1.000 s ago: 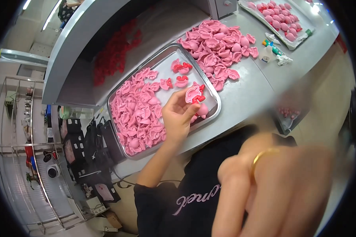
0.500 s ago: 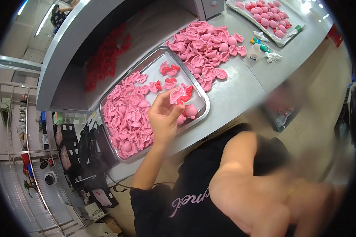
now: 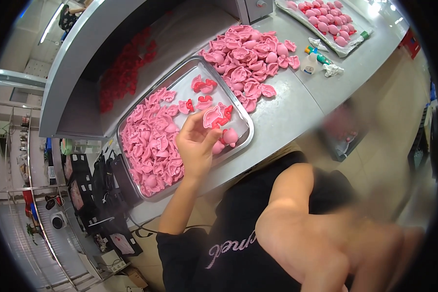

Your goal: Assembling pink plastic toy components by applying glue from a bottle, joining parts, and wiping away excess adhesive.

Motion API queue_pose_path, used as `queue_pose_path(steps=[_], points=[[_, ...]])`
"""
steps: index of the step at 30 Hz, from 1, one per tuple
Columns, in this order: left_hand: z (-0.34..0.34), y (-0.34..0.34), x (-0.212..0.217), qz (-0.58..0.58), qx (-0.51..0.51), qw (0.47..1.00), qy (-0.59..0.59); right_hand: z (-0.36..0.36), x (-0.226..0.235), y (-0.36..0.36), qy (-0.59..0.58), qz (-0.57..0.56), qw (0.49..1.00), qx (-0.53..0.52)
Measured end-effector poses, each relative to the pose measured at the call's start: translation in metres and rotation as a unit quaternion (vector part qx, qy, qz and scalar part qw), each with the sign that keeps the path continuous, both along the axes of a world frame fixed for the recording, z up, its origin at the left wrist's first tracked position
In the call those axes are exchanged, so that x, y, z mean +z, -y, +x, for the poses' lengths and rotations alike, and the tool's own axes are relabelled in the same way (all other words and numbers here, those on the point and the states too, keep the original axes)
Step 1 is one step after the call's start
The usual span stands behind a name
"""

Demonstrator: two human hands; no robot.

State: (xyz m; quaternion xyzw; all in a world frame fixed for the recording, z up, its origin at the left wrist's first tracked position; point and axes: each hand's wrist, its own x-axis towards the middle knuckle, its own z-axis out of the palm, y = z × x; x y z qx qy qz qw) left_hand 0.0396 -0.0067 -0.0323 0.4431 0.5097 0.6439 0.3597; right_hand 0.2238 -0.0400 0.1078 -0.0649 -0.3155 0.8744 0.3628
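Observation:
My left hand [image 3: 194,148] holds a hollow pink plastic shell with a red part [image 3: 218,116] between thumb and fingers, its open side facing up. This is above the right part of a metal tray [image 3: 250,138] lined with white paper. Many loose pink shell pieces [image 3: 153,146] fill the tray's left side. Beside my fingers lie rounded pink pieces [image 3: 230,136], and a few pink-and-red pieces [image 3: 204,101] sit farther back on the paper. Large and close at the lower right is my right hand [image 3: 326,243], away from the tray; its fingers are blurred and partly out of the picture.
A heap of pink shells [image 3: 248,61] lies behind the tray on the grey worktop [image 3: 287,114]. Red pieces [image 3: 129,73] rest inside the curved grey booth [image 3: 78,78]. Farther right are a small bottle [image 3: 309,64], crumpled tissue [image 3: 333,70] and a tray of pink-and-red pieces [image 3: 343,53].
The whole view has shifted slightly, so things appear a little farther left. My left hand keeps the same pink-and-red shell; my right hand stays at the lower right.

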Motion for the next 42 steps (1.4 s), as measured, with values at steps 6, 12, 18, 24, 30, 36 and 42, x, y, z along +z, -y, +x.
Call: queue_pose_path(steps=[6, 12, 18, 24, 30, 36, 42], points=[[0.001, 0.0, 0.0, -0.003, -0.004, 1.0, -0.005, -0.015, -0.002, -0.009, -0.04, 0.029, 0.999, -0.01], [-0.005, 0.001, -0.002, 0.001, -0.002, 1.0, -0.022, -0.039, -0.001, -0.02, -0.095, 0.081, 0.99, -0.065], [0.003, 0.0, 0.001, 0.001, 0.009, 1.0, 0.002, -0.051, -0.004, -0.034, -0.159, 0.139, 0.972, -0.102], [-0.004, 0.0, -0.005, -0.01, 0.008, 0.999, -0.03, -0.067, -0.007, -0.042, -0.213, 0.188, 0.945, -0.162], [0.005, -0.01, 0.001, -0.002, -0.007, 0.999, -0.032, -0.067, -0.006, -0.063, -0.277, 0.254, 0.901, -0.215], [-0.011, 0.008, 0.006, -0.053, -0.008, 0.998, 0.042, -0.037, -0.013, -0.065, -0.415, 0.325, 0.828, -0.189], [-0.002, 0.002, 0.008, -0.045, -0.026, 0.998, 0.042, -0.02, -0.05, -0.094, -0.028, 0.543, 0.767, -0.34]])
